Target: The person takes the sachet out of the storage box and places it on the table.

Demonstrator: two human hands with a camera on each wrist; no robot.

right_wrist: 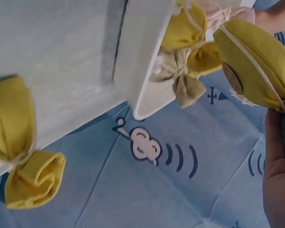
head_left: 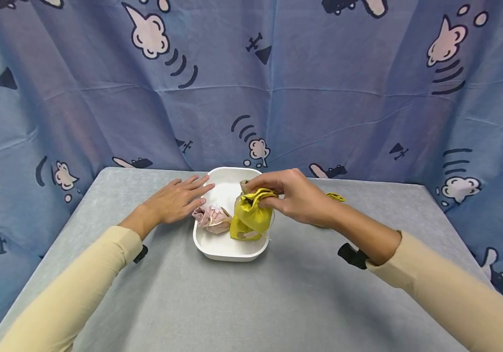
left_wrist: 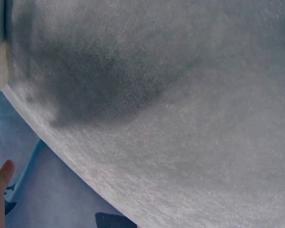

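Several pouches already lie in the white tray point(head_left: 216, 249); right hand point(head_left: 297, 198) pinches a yellow pouch point(head_left: 251, 212) above it, another yellow pouch point(right_wrist: 19, 147) waits outside, left hand point(head_left: 176, 200) rests flat beside.

A staged recording booth: a grey-covered table point(head_left: 251, 293) backed by a blue cartoon-print curtain point(head_left: 321, 98).

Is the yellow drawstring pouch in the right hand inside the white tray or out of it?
Partly in: the right hand pinches the yellow fabric drawstring pouch by its gathered neck, its bottom inside the white plastic tray.
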